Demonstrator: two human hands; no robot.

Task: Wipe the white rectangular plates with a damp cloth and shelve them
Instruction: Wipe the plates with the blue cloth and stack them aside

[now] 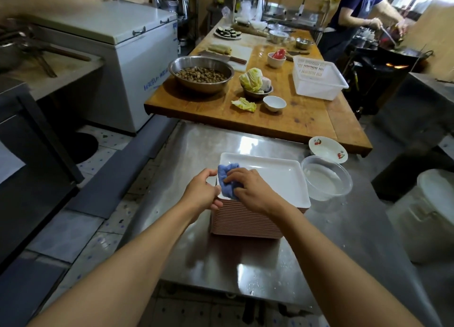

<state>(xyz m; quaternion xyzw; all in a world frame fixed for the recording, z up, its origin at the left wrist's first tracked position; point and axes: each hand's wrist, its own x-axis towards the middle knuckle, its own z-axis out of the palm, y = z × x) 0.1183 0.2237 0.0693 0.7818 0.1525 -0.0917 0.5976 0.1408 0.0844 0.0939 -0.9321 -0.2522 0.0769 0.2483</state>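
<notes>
Two hands work at the near-left corner of the top plate (272,176), which caps a tall stack (245,224) on the steel table (270,260). Left hand (202,192) curls its fingers around the plate's left rim; right hand (254,191) presses a bunched blue cloth (227,176) under bent fingers. Hard sideways wiping could likely shift the stack or nudge the water bowl (326,178) just beside its right edge.

Plates stacked on the near table, prep table beyond

A stack of plates (258,218) stood on the steel table (245,265), a cloth (227,179) on the top plate's left end between both hands. A clear bowl (326,178) sat just right of the stack, a small dish (328,149) behind it. The wooden table (307,120) lay farther off; a chest freezer (118,44) stood far left.
</notes>
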